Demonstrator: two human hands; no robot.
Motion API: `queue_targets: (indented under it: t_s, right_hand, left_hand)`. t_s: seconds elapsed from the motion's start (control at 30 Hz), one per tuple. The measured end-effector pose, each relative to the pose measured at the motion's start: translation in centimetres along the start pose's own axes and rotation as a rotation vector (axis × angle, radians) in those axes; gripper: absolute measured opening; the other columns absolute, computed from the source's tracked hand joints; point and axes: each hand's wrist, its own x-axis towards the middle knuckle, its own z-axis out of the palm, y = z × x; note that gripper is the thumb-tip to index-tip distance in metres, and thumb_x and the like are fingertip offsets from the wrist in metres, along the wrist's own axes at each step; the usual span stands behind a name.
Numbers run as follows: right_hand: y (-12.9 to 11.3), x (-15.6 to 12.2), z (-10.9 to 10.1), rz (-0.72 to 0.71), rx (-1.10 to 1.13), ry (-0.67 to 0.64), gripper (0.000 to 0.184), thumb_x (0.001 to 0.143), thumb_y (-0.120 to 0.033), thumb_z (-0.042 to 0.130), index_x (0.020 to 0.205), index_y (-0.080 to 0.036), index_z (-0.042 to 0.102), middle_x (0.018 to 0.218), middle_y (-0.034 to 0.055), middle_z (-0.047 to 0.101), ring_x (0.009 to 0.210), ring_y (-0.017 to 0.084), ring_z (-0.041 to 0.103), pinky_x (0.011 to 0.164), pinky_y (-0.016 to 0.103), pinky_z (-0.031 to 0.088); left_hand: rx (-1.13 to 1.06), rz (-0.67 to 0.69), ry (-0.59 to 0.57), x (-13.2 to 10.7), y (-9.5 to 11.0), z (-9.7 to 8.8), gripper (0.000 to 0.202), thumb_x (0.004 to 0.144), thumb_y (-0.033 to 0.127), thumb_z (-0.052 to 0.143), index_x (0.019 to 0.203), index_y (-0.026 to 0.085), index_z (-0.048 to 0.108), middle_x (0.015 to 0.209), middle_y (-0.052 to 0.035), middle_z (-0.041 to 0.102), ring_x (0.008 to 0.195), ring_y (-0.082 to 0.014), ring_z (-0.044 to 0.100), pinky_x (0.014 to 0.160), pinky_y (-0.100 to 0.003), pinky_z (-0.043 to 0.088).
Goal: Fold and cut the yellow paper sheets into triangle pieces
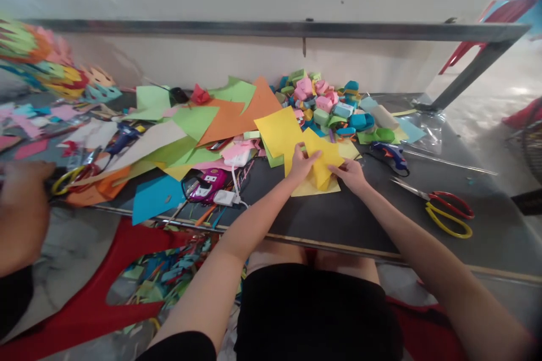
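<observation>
Left grip had the yellow piece pinched near its left side, and our right grip was nipping its lower right edge, so both were holding paper. We'd guess the two-sided pinch was there because thin paper flops around otherwise. It looked bent or folded, but we were covering part of it, so we couldn't tell exactly how. It was right in front of us, over a bigger yellow sheet and a paler sheet on the counter, probably because that was the comfiest reach.

Off to our right lay the scissors, blades toward the paper and handles outward, handy for that side, we reckon. Behind them was a glue gun, near the pile of little paper shapes, which seemed heaped at the back to stay out of our way. To our left, the power strip sat near some loose sheets, presumably within cord range. Further left, a co-worker's hand was near more scissors, too blurry for us to say what it held.
</observation>
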Motion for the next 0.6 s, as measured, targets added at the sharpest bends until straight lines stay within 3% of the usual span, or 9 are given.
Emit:
queue_targets:
  t_s: [0.13, 0.27, 0.33, 0.47, 0.6]
  right_hand:
    - [0.1, 0.3, -0.2, -0.008, -0.010, 0.091, 0.056, 0.052, -0.071, 0.086, 0.060, -0.020, 0.065, 0.058, 0.0025, 0.067, 0.053, 0.016, 0.060, 0.054, 0.030, 0.053]
    - [0.1, 0.0, -0.3, -0.034, -0.128, 0.080, 0.058, 0.058, -0.073, 0.082, 0.052, -0.019, 0.062, 0.050, 0.0023, 0.061, 0.048, 0.014, 0.054, 0.050, 0.028, 0.045]
    - [0.1, -0.2, -0.3, -0.069, -0.197, 0.121, 0.059, 0.064, -0.076, 0.077, 0.053, -0.020, 0.062, 0.051, 0.0030, 0.061, 0.050, 0.016, 0.055, 0.050, 0.028, 0.044]
    - [0.3, -0.5, -0.6, -0.221, -0.389, 0.329, 0.056, 0.076, -0.072, 0.068, 0.058, -0.019, 0.060, 0.058, 0.0036, 0.062, 0.058, 0.017, 0.057, 0.055, 0.029, 0.046]
    - [0.3, -0.6, -1.1, -0.395, -0.435, 0.475, 0.039, 0.085, -0.058, 0.062, 0.077, -0.020, 0.066, 0.078, 0.0052, 0.069, 0.066, 0.018, 0.061, 0.063, 0.031, 0.051]
  left_hand:
    - [0.084, 0.073, -0.026, -0.3, -0.2, 0.0, 0.059, 0.072, 0.050, 0.086, 0.110, 0.022, 0.050, 0.104, -0.0102, 0.071, 0.106, -0.0292, 0.071, 0.094, -0.047, 0.058]
    - [0.107, 0.076, -0.083, -0.7, -0.2, 0.2, 0.060, 0.073, 0.050, 0.085, 0.114, 0.022, 0.051, 0.113, -0.0130, 0.070, 0.113, -0.0304, 0.069, 0.099, -0.049, 0.057]
    - [0.112, 0.061, -0.125, -0.7, -0.3, 0.2, 0.071, 0.068, 0.046, 0.090, 0.121, 0.022, 0.049, 0.121, -0.0139, 0.068, 0.118, -0.0313, 0.067, 0.102, -0.050, 0.055]
    - [0.038, 0.012, -0.189, -0.2, -0.9, 0.4, 0.096, 0.063, 0.039, 0.094, 0.138, 0.025, 0.037, 0.129, -0.0143, 0.066, 0.121, -0.0308, 0.067, 0.104, -0.051, 0.055]
    - [0.090, 0.041, -0.185, 0.3, -1.6, 0.0, 0.087, 0.065, 0.040, 0.091, 0.136, 0.026, 0.042, 0.142, -0.0166, 0.059, 0.138, -0.0335, 0.056, 0.110, -0.050, 0.050]
